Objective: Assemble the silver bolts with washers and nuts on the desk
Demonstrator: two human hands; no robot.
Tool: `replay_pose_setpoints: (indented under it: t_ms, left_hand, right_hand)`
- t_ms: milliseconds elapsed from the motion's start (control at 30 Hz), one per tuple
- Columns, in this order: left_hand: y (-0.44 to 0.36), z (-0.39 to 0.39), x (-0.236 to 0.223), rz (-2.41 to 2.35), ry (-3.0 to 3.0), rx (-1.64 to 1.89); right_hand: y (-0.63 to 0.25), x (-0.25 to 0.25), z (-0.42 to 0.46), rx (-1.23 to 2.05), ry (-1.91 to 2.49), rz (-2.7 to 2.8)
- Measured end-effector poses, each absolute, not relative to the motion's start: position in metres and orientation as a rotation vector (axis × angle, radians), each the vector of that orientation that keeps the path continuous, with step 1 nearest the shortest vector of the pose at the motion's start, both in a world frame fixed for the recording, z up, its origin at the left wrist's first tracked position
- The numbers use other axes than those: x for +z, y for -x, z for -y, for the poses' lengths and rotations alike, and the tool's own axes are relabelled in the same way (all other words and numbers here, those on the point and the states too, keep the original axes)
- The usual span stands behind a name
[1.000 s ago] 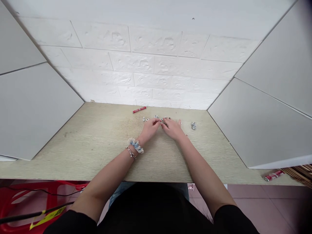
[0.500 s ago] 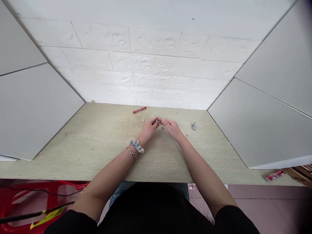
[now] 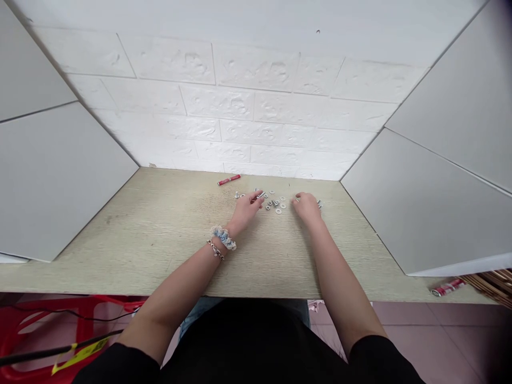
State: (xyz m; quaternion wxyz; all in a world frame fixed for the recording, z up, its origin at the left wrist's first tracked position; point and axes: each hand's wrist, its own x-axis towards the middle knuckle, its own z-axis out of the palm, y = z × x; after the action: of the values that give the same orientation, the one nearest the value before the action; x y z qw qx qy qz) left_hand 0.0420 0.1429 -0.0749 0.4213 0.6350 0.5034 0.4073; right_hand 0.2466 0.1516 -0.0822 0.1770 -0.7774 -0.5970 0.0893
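Observation:
My left hand (image 3: pixel 246 209) is closed, pinching a small silver bolt (image 3: pixel 261 195) between thumb and fingertips above the table. To the right, my right hand (image 3: pixel 308 208) is down at the tabletop, its thumb and fingertips closed around the spot of a flat washer, which they mostly hide. Between the hands lie loose flat washers (image 3: pixel 278 211), a nut (image 3: pixel 268 208) and another bolt (image 3: pixel 275 202). A bolt (image 3: pixel 237 195) stands just left of my left hand. Behind my right hand, a few bolts (image 3: pixel 319 204) are partly covered.
A red marker-like tube (image 3: pixel 229 180) lies near the white brick-patterned wall (image 3: pixel 236 104). Pale panels (image 3: pixel 452 202) border the wooden table (image 3: pixel 168 229) on both sides. At the front right are a red cylinder (image 3: pixel 448 288) and a wicker item (image 3: pixel 488 285). A red stool (image 3: pixel 86 325) stands below left.
My right hand has left the fingertips of my left hand and moved right to the washer on the table. My left hand keeps the bolt in nearly the same place.

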Motion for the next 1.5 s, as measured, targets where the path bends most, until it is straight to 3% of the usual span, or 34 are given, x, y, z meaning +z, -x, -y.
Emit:
replay_pose_setpoints:
  t_ms: [567,1500]
  left_hand:
    - [-0.043,-0.142,-0.074,-1.210,-1.531,1.084]
    - [-0.043,-0.138,-0.065,-1.163,-1.478,1.056]
  right_hand:
    - [-0.248,-0.084,-0.156,0.537,2.242,1.620]
    - [-0.246,-0.082,-0.153,0.482,2.148,1.552]
